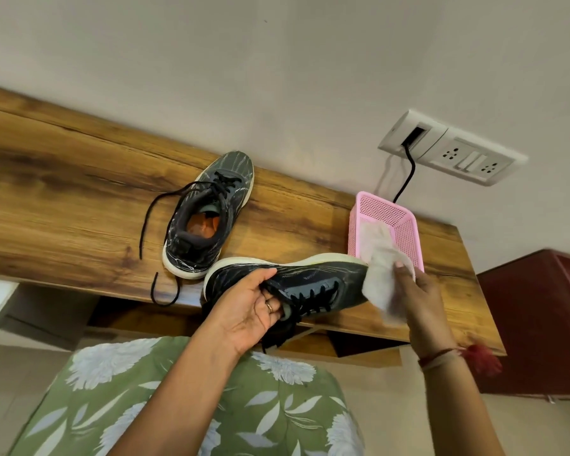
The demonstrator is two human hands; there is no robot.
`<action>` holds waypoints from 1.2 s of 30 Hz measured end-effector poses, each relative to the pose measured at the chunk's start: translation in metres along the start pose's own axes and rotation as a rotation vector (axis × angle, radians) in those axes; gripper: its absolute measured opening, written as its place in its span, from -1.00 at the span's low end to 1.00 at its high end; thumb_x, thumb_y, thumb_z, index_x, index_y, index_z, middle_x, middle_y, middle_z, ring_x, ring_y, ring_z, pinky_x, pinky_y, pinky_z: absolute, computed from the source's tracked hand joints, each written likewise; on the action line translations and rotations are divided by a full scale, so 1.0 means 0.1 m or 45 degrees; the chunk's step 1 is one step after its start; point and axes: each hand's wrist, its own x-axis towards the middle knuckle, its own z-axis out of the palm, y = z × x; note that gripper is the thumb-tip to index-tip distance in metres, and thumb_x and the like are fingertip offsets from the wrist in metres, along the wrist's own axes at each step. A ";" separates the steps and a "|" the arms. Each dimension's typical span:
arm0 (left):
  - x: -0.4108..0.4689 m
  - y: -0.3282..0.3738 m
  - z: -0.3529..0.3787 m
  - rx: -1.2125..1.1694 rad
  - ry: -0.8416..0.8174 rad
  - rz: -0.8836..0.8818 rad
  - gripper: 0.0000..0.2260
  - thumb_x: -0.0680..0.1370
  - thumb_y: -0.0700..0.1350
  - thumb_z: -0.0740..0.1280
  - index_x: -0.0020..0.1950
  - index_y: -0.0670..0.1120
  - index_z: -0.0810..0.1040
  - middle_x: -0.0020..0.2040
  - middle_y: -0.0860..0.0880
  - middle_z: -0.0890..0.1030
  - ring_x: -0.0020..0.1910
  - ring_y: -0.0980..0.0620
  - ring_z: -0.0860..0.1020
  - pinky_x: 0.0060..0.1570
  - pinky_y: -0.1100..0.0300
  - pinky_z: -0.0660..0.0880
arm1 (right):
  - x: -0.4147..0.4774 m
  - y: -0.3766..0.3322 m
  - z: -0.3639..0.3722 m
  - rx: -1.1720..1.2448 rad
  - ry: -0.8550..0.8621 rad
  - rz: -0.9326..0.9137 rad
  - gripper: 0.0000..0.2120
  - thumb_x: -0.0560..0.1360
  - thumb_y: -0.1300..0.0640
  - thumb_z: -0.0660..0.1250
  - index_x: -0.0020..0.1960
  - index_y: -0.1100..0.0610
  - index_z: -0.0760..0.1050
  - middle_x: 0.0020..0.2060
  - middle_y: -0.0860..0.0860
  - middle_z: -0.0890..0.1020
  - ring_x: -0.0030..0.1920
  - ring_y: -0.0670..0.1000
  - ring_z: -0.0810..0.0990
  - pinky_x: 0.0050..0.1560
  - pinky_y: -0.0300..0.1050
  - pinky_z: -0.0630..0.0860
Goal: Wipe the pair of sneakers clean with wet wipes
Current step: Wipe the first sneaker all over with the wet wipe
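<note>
- While the left hand [249, 309] grips one dark sneaker [297, 281] at its collar, thumb over the side and fingers curled into the opening, the shoe is held on its side just above the front edge of the wooden table [63, 199], white sole facing away from the person.
- At the toe end, the right hand [420, 297] has its fingers closed around a crumpled white wet wipe [380, 284], which is pressed against the toe of the held sneaker.
- Further back on the table, the second sneaker [204, 215] stands upright on its sole, laces loose, one lace trailing over the table edge.
- A pink plastic basket [405, 225] sits on the table just behind the wipe; something white lies in it.
- On the wall above the basket is a switch plate [454, 148] with a black cord coming down from it.
</note>
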 end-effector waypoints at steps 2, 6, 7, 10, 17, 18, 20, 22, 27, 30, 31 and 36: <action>0.01 0.00 -0.01 -0.009 -0.001 -0.001 -0.85 0.58 -0.15 0.21 0.04 -0.17 0.53 -0.34 -0.05 0.65 -0.51 0.11 0.46 -0.23 0.23 0.49 | -0.03 -0.02 -0.11 -0.473 -0.225 0.029 -0.70 0.60 0.00 0.12 0.13 0.13 0.52 -0.04 0.08 0.55 -0.07 0.06 0.50 -0.07 -0.07 0.42; 0.03 0.00 -0.02 -0.006 -0.004 0.004 -0.84 0.58 -0.14 0.21 0.03 -0.17 0.54 -0.31 -0.07 0.66 -0.55 0.12 0.47 -0.24 0.23 0.50 | -0.08 -0.05 -0.22 -0.750 -0.579 0.066 -0.78 0.61 0.01 0.11 0.19 -0.01 0.42 0.02 -0.01 0.50 -0.02 0.06 0.49 -0.02 -0.06 0.46; 0.02 0.00 -0.02 -0.012 -0.010 0.006 -0.84 0.58 -0.14 0.22 0.04 -0.17 0.54 -0.30 -0.07 0.66 -0.54 0.12 0.47 -0.27 0.23 0.52 | -0.08 -0.07 -0.23 -0.720 -0.665 0.084 -0.82 0.61 0.05 0.13 0.16 -0.03 0.45 0.01 -0.01 0.52 -0.01 0.06 0.51 -0.01 -0.05 0.48; 0.01 0.00 -0.02 -0.018 -0.019 0.009 -0.84 0.59 -0.15 0.21 0.03 -0.18 0.53 -0.31 -0.08 0.66 -0.55 0.11 0.51 -0.40 0.29 0.54 | -0.05 -0.12 -0.24 -0.705 -0.863 0.052 -0.77 0.57 0.13 0.24 0.16 -0.12 0.48 0.03 -0.05 0.58 0.03 0.00 0.54 0.02 -0.07 0.49; 0.03 0.01 -0.01 0.002 -0.008 0.011 -0.85 0.59 -0.14 0.21 0.02 -0.17 0.53 -0.33 -0.06 0.65 -0.54 0.13 0.49 -0.35 0.27 0.52 | 0.02 -0.20 -0.15 -0.773 -0.487 -0.082 -0.89 0.57 0.15 0.24 -0.05 0.06 0.55 -0.15 -0.03 0.58 -0.15 -0.04 0.53 -0.26 -0.27 0.40; 0.03 0.00 -0.01 0.003 -0.004 0.013 -0.84 0.59 -0.14 0.21 0.02 -0.17 0.53 -0.33 -0.06 0.66 -0.53 0.12 0.50 -0.34 0.27 0.53 | 0.00 -0.20 -0.16 -0.682 -0.466 -0.033 -0.86 0.59 0.14 0.19 -0.04 0.06 0.52 -0.14 -0.01 0.57 -0.13 -0.02 0.52 -0.23 -0.23 0.41; 0.04 0.00 -0.01 0.003 -0.004 0.012 -0.83 0.58 -0.13 0.22 0.06 -0.18 0.54 -0.26 -0.08 0.67 -0.44 0.09 0.54 -0.20 0.22 0.50 | -0.04 -0.15 -0.17 -0.581 -0.422 0.002 -0.83 0.61 0.13 0.14 -0.07 0.02 0.49 -0.14 0.00 0.55 -0.13 -0.04 0.51 -0.20 -0.20 0.43; 0.05 0.00 -0.02 0.007 0.003 0.010 -0.82 0.57 -0.13 0.23 0.07 -0.18 0.54 -0.24 -0.09 0.68 -0.42 0.09 0.55 -0.13 0.19 0.47 | -0.06 -0.09 -0.17 -0.582 -0.350 0.010 -0.83 0.61 0.12 0.14 -0.06 0.02 0.49 -0.13 0.05 0.57 -0.15 0.02 0.53 -0.22 -0.14 0.47; 0.06 -0.01 -0.02 -0.004 0.014 0.012 -0.78 0.58 -0.13 0.22 0.15 -0.20 0.53 -0.23 -0.09 0.68 -0.41 0.08 0.58 -0.10 0.17 0.47 | -0.11 -0.03 -0.17 0.806 -0.265 0.552 -0.72 0.60 0.18 0.10 0.26 0.19 0.42 0.04 0.20 0.62 -0.07 0.12 0.64 -0.17 0.01 0.61; 0.08 -0.01 -0.04 -0.009 0.022 0.010 -0.76 0.57 -0.13 0.24 0.16 -0.21 0.53 -0.17 -0.12 0.68 -0.32 0.03 0.60 -0.05 0.15 0.47 | -0.18 0.00 -0.15 0.742 -0.216 0.417 -0.72 0.62 0.09 0.08 0.31 0.09 0.35 0.15 0.17 0.57 0.09 0.12 0.59 0.00 0.09 0.59; 0.08 -0.02 -0.04 -0.011 0.024 0.008 -0.75 0.56 -0.13 0.25 0.17 -0.21 0.53 -0.14 -0.14 0.68 -0.24 0.00 0.59 -0.02 0.14 0.47 | -0.23 -0.02 -0.15 0.443 -0.228 0.208 -0.72 0.62 0.08 0.08 0.30 0.08 0.38 0.20 0.12 0.53 0.13 0.09 0.56 -0.02 -0.04 0.59; 0.10 -0.01 -0.05 -0.004 0.027 0.007 -0.75 0.57 -0.13 0.24 0.18 -0.20 0.53 -0.14 -0.13 0.68 -0.19 0.00 0.56 -0.02 0.15 0.48 | -0.31 -0.06 -0.25 -0.982 -0.580 -0.559 -0.66 0.55 0.15 0.25 0.25 -0.17 0.39 0.00 -0.18 0.50 -0.12 -0.20 0.52 -0.24 -0.37 0.51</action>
